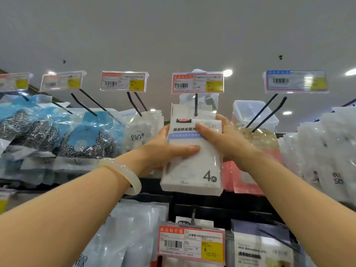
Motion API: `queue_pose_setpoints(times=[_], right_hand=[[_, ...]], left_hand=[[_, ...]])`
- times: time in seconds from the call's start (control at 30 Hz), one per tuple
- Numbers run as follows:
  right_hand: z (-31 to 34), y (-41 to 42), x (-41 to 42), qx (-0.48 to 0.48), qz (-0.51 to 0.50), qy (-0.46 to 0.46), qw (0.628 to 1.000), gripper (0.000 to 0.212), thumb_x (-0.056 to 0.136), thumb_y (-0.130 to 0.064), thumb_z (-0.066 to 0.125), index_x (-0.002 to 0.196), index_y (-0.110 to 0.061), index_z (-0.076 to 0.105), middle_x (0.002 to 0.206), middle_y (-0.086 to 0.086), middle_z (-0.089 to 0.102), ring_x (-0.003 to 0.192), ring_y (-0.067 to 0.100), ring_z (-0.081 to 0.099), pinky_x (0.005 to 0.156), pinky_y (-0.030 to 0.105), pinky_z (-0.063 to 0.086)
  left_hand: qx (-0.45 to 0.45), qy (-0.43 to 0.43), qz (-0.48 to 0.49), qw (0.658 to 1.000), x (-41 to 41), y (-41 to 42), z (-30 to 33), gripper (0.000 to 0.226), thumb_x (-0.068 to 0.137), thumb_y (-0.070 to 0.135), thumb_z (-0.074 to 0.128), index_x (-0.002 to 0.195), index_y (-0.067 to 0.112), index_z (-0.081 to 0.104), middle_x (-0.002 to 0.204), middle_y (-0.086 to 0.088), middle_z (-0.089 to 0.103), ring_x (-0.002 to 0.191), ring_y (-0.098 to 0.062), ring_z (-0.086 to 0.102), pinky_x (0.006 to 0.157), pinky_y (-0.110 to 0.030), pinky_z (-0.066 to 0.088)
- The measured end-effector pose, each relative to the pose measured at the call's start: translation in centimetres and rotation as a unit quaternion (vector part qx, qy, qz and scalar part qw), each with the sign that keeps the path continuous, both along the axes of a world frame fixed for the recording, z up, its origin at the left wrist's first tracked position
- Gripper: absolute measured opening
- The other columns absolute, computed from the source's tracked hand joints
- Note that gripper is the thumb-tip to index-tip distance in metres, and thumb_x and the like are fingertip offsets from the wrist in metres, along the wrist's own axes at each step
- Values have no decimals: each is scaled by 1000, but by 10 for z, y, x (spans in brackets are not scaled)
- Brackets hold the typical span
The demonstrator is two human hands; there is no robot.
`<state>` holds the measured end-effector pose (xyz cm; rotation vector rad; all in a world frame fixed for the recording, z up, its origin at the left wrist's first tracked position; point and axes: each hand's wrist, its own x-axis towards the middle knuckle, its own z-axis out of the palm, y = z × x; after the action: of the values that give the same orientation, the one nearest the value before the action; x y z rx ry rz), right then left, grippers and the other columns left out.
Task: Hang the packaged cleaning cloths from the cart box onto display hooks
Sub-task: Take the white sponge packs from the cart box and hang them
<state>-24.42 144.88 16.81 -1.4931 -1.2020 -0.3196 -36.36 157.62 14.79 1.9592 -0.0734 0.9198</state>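
Up on the display wall (pixel 202 201), rows of black pegs carry bagged goods: steel scourers in blue packs (pixel 84 135) to the left, pale and pink packs to the right. At the centre, both hands hold 1 white packaged cleaning cloth (pixel 192 155), marked 4, against the middle display hook (pixel 196 105), just under its red price tag (pixel 197 82). The left hand (pixel 169 149) grips the pack's left edge, thumb laid across the front; the right hand (pixel 221 139) clasps the right side, a finger stretched over the label. The pack's top edge sits at the hook's tip, so this looks like the threading step. Whether the hang hole is already on the peg cannot be told. Next, likely, the pack needs sliding back along the hook, held level, before either hand lets go.
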Motion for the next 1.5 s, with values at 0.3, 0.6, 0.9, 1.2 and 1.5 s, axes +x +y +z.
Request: queue_pose_setpoints(times=[0.3, 0.6, 0.9, 1.2, 1.5], right_hand=[[-34, 13, 20, -22, -271, -323, 906, 85, 83, -46, 61, 148, -35, 7, 156, 5, 9, 142, 22, 11, 115, 36, 12], [-39, 31, 28, -231, -301, -291, 878, 74, 87, -48, 54, 147, -31, 15, 160, 2, -8, 146, 27, -12, 118, 47, 2], [-47, 26, 18, -244, -302, -271, 881, 79, 84, -48, 59, 147, -24, 18, 160, 4, -7, 146, 30, -13, 118, 48, 2], [-55, 16, -26, -246, -286, -302, 876, 83, 86, -48, 57, 150, -27, 9, 160, 7, -8, 146, 31, -12, 117, 48, 3], [-64, 52, -182, -232, -222, -330, 888, 88, 82, -47, 62, 150, -25, 9, 160, 8, -1, 146, 32, -4, 119, 49, 7]], left_hand=[[300, -47, 333, 893, 34, 2, -16, 120, 74, 20, 73, 135, 50, -25, 150, -13, 12, 133, -29, 30, 103, -34, 33], [434, 131, 407, 793, 42, 17, -21, 60, 83, 34, 59, 137, 21, 38, 146, -15, 27, 134, -33, 27, 107, -42, 31], [424, 163, 340, 824, 24, 1, -37, 79, 82, 42, 61, 146, 24, 19, 152, -14, 16, 141, -30, 15, 112, -44, 24], [473, 186, 400, 763, -22, -16, -37, 86, 84, 35, 63, 149, 27, 7, 154, -14, 13, 141, -32, 17, 112, -45, 25], [484, 202, 486, 699, -186, 23, -51, 85, 79, 33, 67, 145, 21, 16, 152, -16, 18, 139, -34, 18, 110, -49, 28]])
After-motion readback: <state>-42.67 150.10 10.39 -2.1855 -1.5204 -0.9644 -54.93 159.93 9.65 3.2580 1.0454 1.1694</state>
